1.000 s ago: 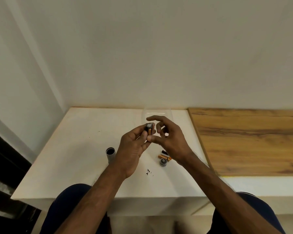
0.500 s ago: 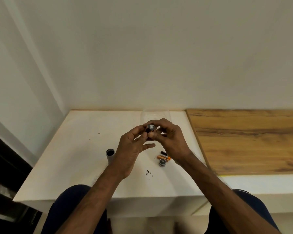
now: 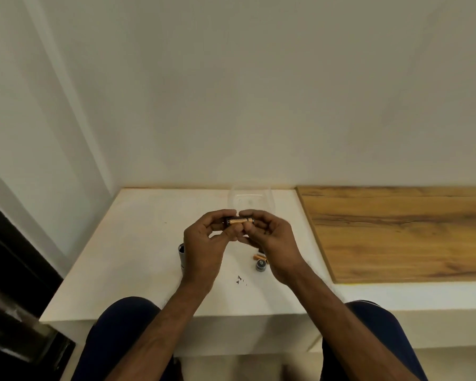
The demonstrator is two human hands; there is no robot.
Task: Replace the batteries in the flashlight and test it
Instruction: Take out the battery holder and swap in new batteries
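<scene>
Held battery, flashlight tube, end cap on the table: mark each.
held battery [image 3: 239, 221], head view, orange casing.
flashlight tube [image 3: 180, 257], head view, grey side wall.
end cap [image 3: 260, 267], head view, dark side wall.

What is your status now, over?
Left hand, right hand: both grip battery holder, orange battery showing. Flashlight tube open on table, cap loose nearby. Nothing in the way.
</scene>
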